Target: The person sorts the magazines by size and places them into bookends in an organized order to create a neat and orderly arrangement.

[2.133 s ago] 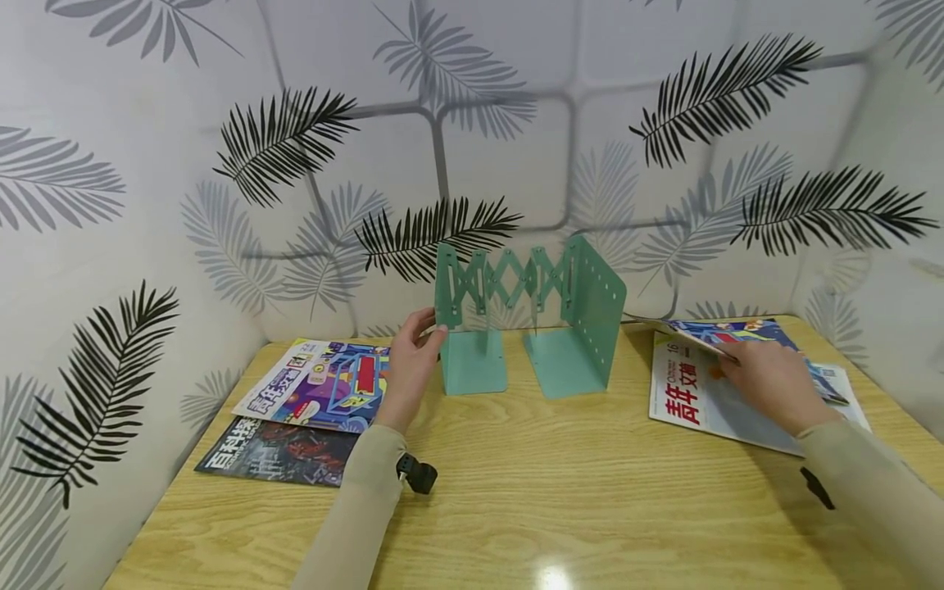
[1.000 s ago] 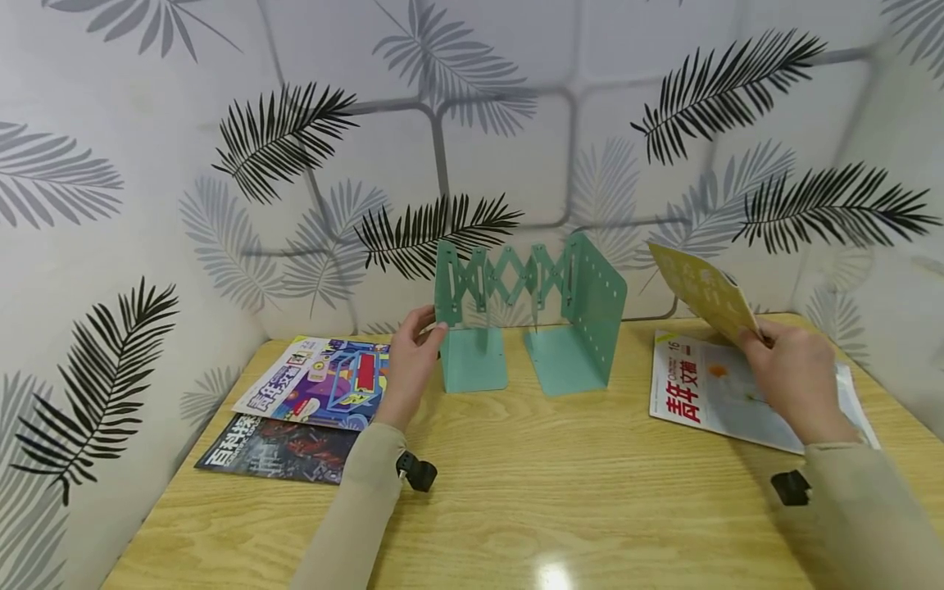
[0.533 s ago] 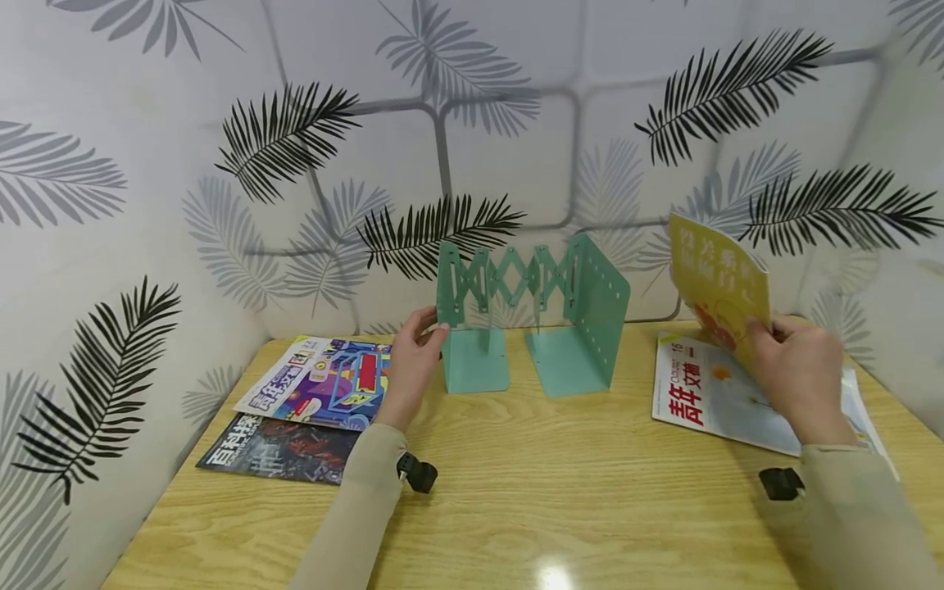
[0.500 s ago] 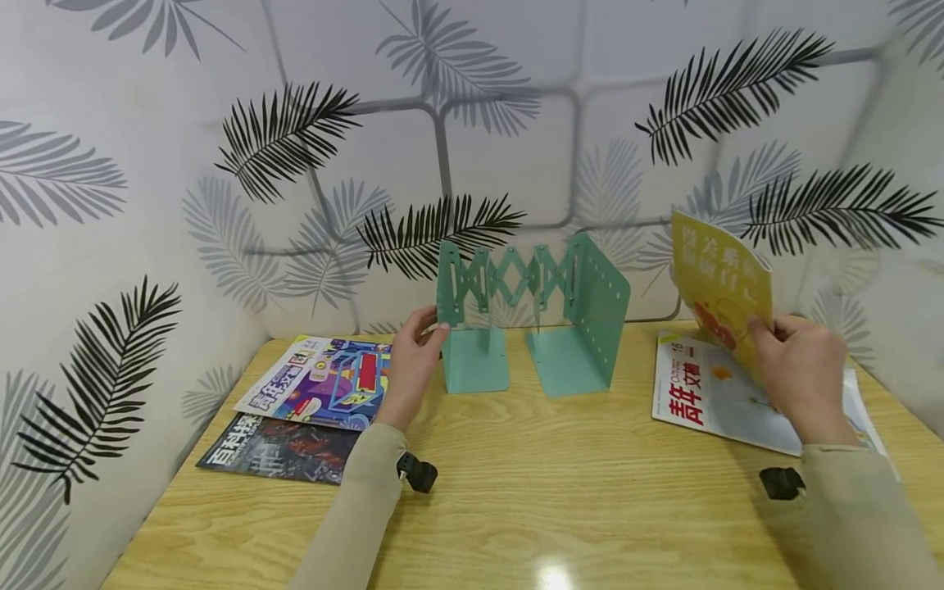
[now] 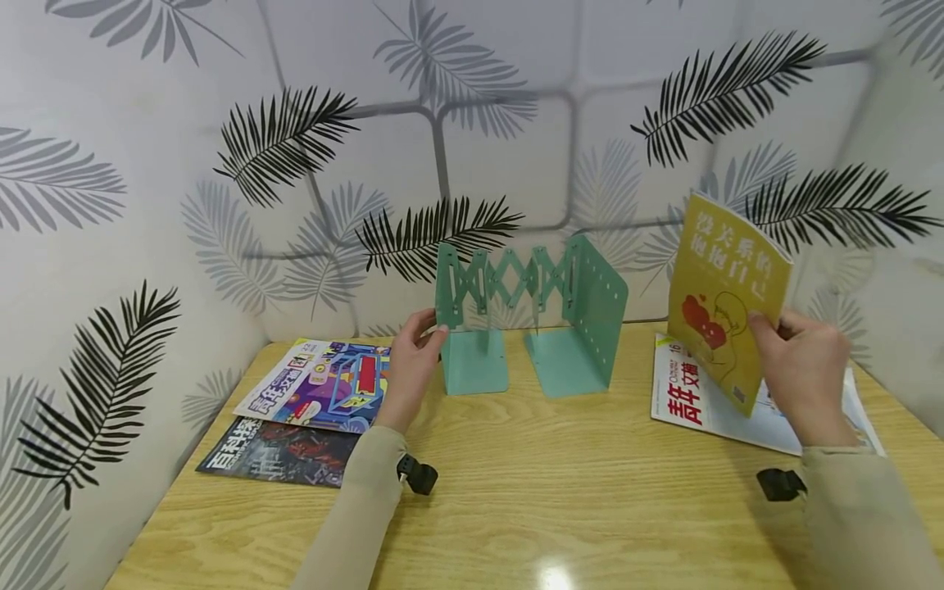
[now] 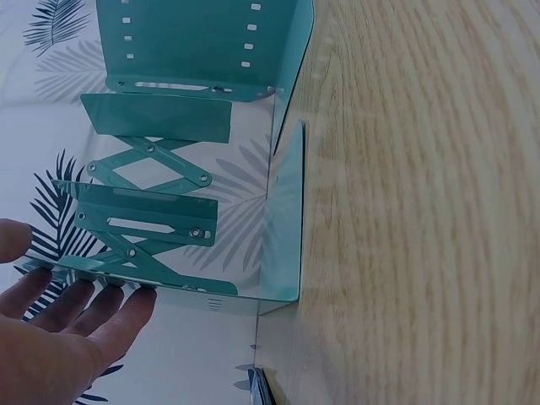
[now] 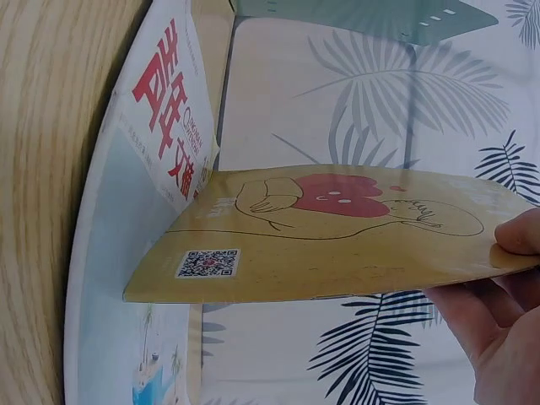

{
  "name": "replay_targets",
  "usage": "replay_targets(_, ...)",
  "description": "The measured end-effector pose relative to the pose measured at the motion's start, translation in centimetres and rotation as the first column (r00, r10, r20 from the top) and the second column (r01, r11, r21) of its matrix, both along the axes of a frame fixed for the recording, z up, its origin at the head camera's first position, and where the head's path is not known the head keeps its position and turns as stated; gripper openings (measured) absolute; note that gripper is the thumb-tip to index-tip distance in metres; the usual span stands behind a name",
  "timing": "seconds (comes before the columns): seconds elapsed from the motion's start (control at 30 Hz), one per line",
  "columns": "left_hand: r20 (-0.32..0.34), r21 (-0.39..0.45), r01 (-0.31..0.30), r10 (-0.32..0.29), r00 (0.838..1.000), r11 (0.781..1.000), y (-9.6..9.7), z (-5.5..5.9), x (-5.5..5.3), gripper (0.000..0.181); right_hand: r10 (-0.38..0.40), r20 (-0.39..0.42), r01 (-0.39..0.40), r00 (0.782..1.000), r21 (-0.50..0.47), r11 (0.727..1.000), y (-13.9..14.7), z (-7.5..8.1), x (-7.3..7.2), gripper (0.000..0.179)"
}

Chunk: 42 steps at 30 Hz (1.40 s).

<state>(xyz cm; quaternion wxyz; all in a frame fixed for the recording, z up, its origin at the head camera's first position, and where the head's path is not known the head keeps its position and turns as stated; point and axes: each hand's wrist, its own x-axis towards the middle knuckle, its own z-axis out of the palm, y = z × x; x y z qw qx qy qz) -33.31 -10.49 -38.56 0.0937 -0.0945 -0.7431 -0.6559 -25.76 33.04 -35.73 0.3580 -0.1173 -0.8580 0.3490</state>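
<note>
Your right hand point(image 5: 804, 369) pinches the yellow magazine point(image 5: 726, 303) by its edge at two o'clock; likely light, floppy and slick, best held mid-edge. Your left hand point(image 5: 413, 360), fingers extended, touches the rack point(image 5: 596, 311) at twelve.

The heart-printed magazine point(image 5: 726, 303) is mustard, the bookend point(image 5: 599, 315) teal, 2 sleeves point(image 5: 361, 504) apparently beige.

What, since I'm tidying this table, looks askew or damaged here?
I see no spill or damage. Slightly untidy, though: left of the green bookend, the purple magazine lies offset over the dark magazine, so their edges don't line up. The bookend stands upright.
</note>
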Motion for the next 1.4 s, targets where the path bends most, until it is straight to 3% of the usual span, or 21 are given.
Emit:
replay_targets(0.1,0.012,0.001,0.014,-0.014,1.0,1.0,0.0,0.3,0.2,0.041,0.0,-0.007,0.0,1.0,-0.008,1.0,-0.1,-0.1,0.0,0.037)
replay_targets(0.33,0.014,-0.028,0.021,-0.021,1.0,0.999,0.4,2.8,2.6,0.042,-0.017,-0.021,0.017,1.0,-0.01,1.0,-0.1,0.0,0.1,0.037)
replay_targets(0.43,0.014,-0.026,0.025,-0.025,1.0,0.999,0.4,2.9,2.8,0.042,-0.007,-0.031,0.007,0.999,-0.015,1.0,0.1,0.0,0.3,0.037)
replay_targets(0.67,-0.006,-0.013,0.003,-0.003,1.0,1.0,-0.1,-0.3,0.1,0.041,0.004,-0.061,-0.005,0.998,-0.015,1.0,0.4,-0.2,0.5,0.035)
replay_targets(1.4,-0.006,0.003,0.005,-0.005,1.0,1.0,0.1,-0.1,0.3,0.04,0.015,-0.082,-0.016,0.996,-0.013,1.0,-0.4,0.2,1.4,0.036)
